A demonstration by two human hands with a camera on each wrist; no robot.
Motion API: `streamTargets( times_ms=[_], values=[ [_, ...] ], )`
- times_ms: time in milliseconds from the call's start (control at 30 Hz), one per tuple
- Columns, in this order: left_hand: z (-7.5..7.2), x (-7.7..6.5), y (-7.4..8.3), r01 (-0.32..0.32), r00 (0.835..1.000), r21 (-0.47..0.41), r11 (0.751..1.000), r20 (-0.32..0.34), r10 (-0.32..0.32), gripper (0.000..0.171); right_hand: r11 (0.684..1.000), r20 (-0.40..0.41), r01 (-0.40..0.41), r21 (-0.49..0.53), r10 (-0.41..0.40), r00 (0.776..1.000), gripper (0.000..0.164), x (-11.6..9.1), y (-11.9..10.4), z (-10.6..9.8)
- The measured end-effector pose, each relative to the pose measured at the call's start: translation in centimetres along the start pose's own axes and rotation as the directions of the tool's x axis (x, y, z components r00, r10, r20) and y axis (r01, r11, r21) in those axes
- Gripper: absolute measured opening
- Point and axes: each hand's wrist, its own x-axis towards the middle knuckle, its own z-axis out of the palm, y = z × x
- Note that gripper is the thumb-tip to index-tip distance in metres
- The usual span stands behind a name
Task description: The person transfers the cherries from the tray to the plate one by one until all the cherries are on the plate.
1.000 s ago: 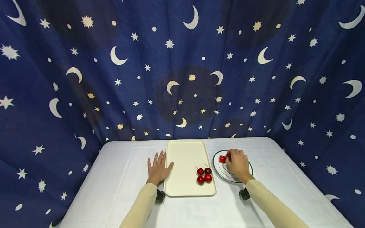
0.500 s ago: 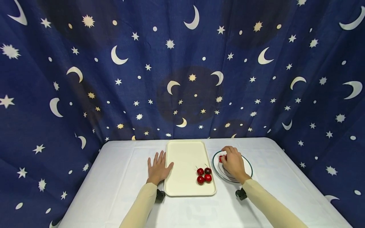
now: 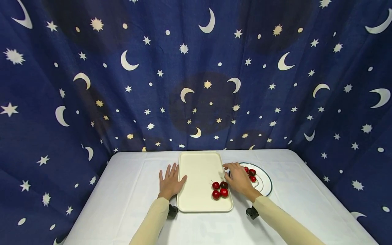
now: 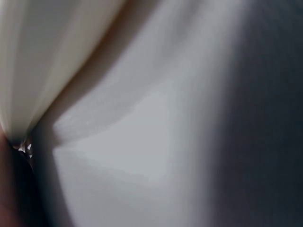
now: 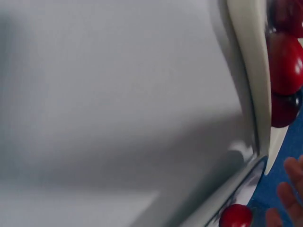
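Hovering right of centre, the right hand (image 3: 239, 178) lies between a cream tray (image 3: 196, 183) and a dark-rimmed white plate (image 3: 265, 183), its thumb and forefinger parted with nothing visible between them. The left hand (image 3: 169, 185), left of centre, is spread palm-down on the table (image 3: 122, 204), its thumb across the tray's left edge; it grips nothing. Four tray cherries (image 3: 216, 194) form a tight two-by-two cluster in the tray's lower right; several plate cherries (image 3: 252, 172) lie in the plate, at the right of the frame. The step in hand appears to be the handling of single cherries between tray and plate. Good practice would pinch one cherry by its sides, from the outside of a cluster, so that its neighbours are not set rolling; lift it clear of both rims; and release it only once it is seated. The flattened left hand would best serve to steady the tray.

Hidden or indistinct: the right hand covers the plate's left part, so the plate cherries cannot be fully counted; whether its fingertips touch the tray's right rim is unclear. In the right wrist view its fingers are cut off at lower right. The left wrist view is blurred, without recognizable fingers.
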Motion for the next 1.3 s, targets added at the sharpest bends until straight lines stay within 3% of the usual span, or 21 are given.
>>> streamTargets(
  times_ms=[267,567,1300],
  values=[
    [-0.1,0.1,0.0,0.001,1.000,0.007,1.000,-0.001,-0.001,0.081,0.997,0.108,-0.074,-0.034,0.078,0.991,0.020,0.3,-0.9,-0.2],
    [-0.1,0.0,0.0,0.009,1.000,0.001,1.000,0.015,-0.009,0.081,0.993,0.191,-0.088,-0.081,0.102,0.976,0.026,0.5,-1.2,0.4],
    [0.7,0.4,-0.3,0.002,1.000,0.015,1.000,-0.017,-0.001,0.081,0.991,0.221,-0.115,-0.066,0.126,0.967,0.011,1.1,-1.1,0.6]
  ],
)
